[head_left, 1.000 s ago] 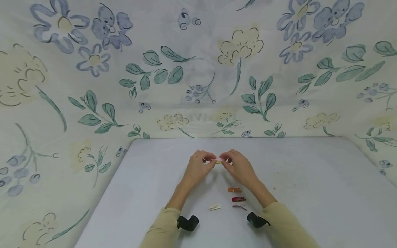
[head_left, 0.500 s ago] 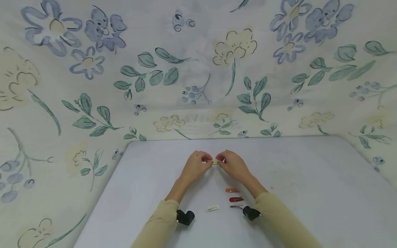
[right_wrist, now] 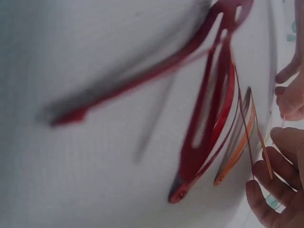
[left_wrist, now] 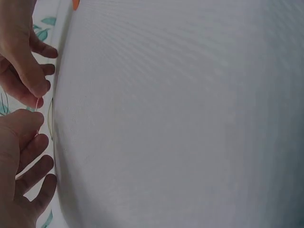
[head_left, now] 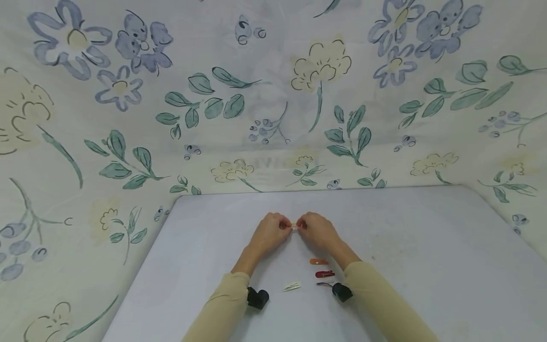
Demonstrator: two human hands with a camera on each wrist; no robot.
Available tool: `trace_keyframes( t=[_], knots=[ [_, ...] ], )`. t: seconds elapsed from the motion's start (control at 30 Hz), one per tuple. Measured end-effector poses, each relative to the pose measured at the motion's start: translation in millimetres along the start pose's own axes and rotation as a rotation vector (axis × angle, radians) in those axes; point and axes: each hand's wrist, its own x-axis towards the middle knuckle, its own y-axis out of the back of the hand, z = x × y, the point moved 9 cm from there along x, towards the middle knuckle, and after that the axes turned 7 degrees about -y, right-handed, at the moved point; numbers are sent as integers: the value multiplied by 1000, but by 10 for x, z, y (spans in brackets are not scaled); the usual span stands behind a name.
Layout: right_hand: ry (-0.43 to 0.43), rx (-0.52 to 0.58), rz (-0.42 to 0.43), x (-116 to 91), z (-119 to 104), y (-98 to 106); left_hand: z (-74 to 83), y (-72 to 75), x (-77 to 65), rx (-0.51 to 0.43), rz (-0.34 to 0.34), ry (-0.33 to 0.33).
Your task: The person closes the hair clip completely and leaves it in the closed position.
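Both hands meet over the far middle of the table in the head view. My left hand [head_left: 270, 231] and right hand [head_left: 317, 230] pinch opposite ends of a thin pink hair clip [head_left: 294, 228], mostly covered by the fingertips. In the left wrist view the pink clip shows edge-on as a fine line between the two thumbs. A yellowish hair clip [left_wrist: 51, 119] lies on the table just beyond it. Closer to the body, an orange snap hair clip [head_left: 318, 261] and a red snap hair clip [right_wrist: 197, 137] lie one below the other.
A cream hair clip [head_left: 292, 287] lies left of the red one, and a dark thin clip [head_left: 324, 284] lies by the right wrist camera [head_left: 342, 292]. The left wrist camera [head_left: 258, 299] hangs low over the white table [head_left: 205, 242]. Floral cloth [head_left: 273, 95] rises behind the table.
The pink clip and both hands have come slightly nearer the body, so the pink clip now appears below the yellowish one. The head view has shifted a little.
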Motion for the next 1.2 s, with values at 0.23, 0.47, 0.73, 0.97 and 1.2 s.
trace_keyframes(
  t=[0.23,0.47,0.73,0.97,1.2],
  knots=[
    [43,-30,36,-32,-37,5,-9,-45,10,68,-4,-26],
    [38,-41,38,-16,-21,12,28,-35,23,118,-2,-32],
    [32,-29,31,-8,6,-7,54,-22,18,138,0,-40],
    [35,-27,30,-22,9,-18,27,-37,3,131,-2,-34],
    [36,3,27,-54,21,-10,0,-28,-40,79,1,-11]
  ],
)
